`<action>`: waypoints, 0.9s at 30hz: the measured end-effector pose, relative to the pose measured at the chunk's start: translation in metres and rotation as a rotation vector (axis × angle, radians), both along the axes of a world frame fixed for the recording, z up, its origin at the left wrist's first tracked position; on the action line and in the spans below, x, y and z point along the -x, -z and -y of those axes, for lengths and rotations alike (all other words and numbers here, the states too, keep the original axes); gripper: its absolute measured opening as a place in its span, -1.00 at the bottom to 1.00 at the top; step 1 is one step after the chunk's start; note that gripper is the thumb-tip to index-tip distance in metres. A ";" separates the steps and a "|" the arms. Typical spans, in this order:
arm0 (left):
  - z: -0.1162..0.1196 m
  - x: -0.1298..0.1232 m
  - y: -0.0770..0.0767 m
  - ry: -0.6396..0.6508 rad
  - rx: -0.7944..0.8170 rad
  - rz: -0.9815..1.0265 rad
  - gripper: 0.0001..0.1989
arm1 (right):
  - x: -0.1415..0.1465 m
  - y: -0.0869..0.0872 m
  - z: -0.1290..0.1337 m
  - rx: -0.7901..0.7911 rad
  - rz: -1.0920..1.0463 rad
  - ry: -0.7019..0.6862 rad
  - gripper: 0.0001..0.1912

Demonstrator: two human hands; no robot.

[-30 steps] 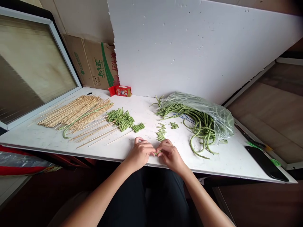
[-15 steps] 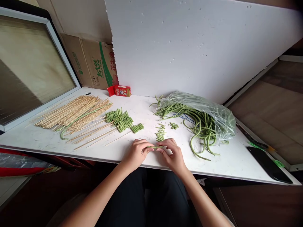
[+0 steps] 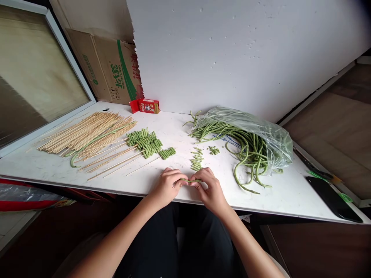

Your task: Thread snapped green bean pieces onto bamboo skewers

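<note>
The left hand [image 3: 167,186] and right hand [image 3: 211,188] are pinching a green bean [image 3: 191,180] by the counter's [image 3: 171,127] near edge — it's looking light, probably crisp, snappable — and fingertip holds either side of its middle are seeming best.

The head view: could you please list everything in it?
Thin wooden skewers: many, tan, left
Skewered bean segments: many, green, centre
Long string beans: many, green, right
Thin plastic bag: one, clear, right
Cut bean segments: several, green, beyond hands
Tiny bean bits: many, green, beside cut segments
Small cardboard box: one, red, rear
Large cardboard carton: one, brown, rear left
Flat tabletop: one, white, centre
Upright board: one, white, rear
Likely phone: one, black, right
Framed pane: one, yellowish, left
Slim bean: one, green, in hands
Trousered legs: two, dark, below
Left hand: one, bare, pinching bean
Right hand: one, bare, pinching bean
</note>
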State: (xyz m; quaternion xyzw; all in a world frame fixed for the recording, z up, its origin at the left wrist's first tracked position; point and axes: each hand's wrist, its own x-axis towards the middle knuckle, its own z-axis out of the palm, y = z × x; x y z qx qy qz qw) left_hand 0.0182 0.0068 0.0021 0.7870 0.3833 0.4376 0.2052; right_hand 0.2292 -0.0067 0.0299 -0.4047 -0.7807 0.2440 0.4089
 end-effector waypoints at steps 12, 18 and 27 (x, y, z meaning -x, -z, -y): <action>0.001 0.000 0.001 0.137 -0.076 -0.032 -0.72 | -0.006 0.004 -0.005 0.087 -0.020 -0.168 -0.80; -0.003 0.005 -0.007 0.090 0.072 0.064 -0.86 | -0.017 0.002 -0.011 0.053 -0.044 -0.008 -0.96; -0.004 0.003 -0.008 0.026 0.320 0.250 -0.88 | -0.023 0.014 -0.022 -0.108 0.176 0.269 -0.69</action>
